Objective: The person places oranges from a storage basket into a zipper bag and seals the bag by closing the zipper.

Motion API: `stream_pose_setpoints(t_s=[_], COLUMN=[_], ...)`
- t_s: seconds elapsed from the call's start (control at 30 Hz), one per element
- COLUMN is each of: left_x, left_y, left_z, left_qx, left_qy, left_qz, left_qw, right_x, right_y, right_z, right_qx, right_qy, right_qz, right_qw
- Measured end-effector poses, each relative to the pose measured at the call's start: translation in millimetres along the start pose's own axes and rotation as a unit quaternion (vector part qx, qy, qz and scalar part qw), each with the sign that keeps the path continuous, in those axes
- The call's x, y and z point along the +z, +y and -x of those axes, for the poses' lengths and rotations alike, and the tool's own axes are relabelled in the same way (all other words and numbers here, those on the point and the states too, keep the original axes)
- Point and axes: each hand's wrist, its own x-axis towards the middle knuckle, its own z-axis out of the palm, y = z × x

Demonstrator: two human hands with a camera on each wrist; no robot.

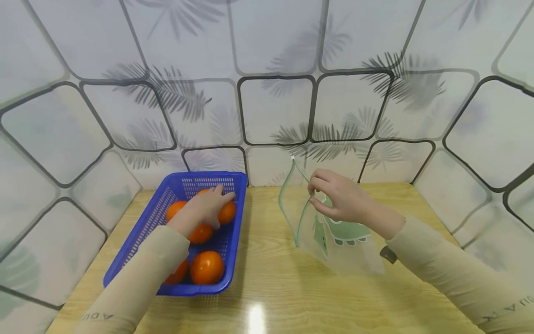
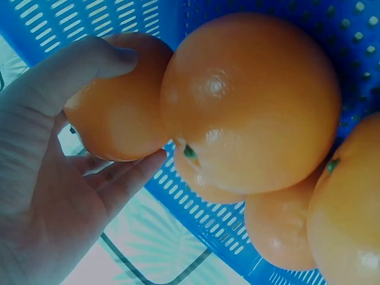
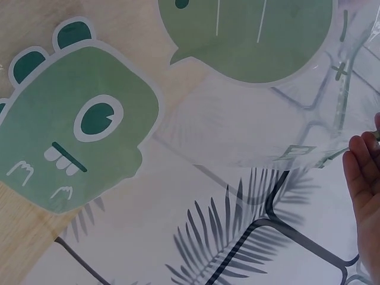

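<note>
In the head view the left hand reaches into a blue basket of oranges. The left wrist view has that hand curled round one orange, thumb on one side and fingers on the other; a larger orange sits beside it. On the right, the right hand pinches the open rim of a clear zip bag with green cartoon prints. In the right wrist view, the fingertips of this hand hold the bag's edge, and a green printed figure shows large.
The basket stands at the left of a light wooden table. Behind it and at both sides rise pale panels with dark outlines and leaf patterns. A small dark object lies by the right sleeve.
</note>
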Motion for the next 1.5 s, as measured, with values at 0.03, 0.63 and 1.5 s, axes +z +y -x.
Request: stream_pose_setpoints(t_s=[0.03, 0.63, 1.5], left_x=[-1.2, -16.8, -44.9], left_y=[0.5, 2.2, 16.5], left_z=[1.2, 16.4, 25.4], left_qx=[0.005, 0.039, 0.098], left_qy=[0.005, 0.079, 0.145], left_qz=[-0.002, -0.007, 0.002], left_qw=[1.0000, 0.9961, 0.9846], right_x=[-0.3, 0.9, 2.7], right_y=[-0.1, -2.0, -0.9], right_z=[-0.3, -1.4, -4.8], right_qx=[0.000, -0.005, -0.020], right_qy=[0.000, -0.007, -0.012], right_qz=[0.000, -0.002, -0.001], right_qw=[1.0000, 1.0000, 0.9997])
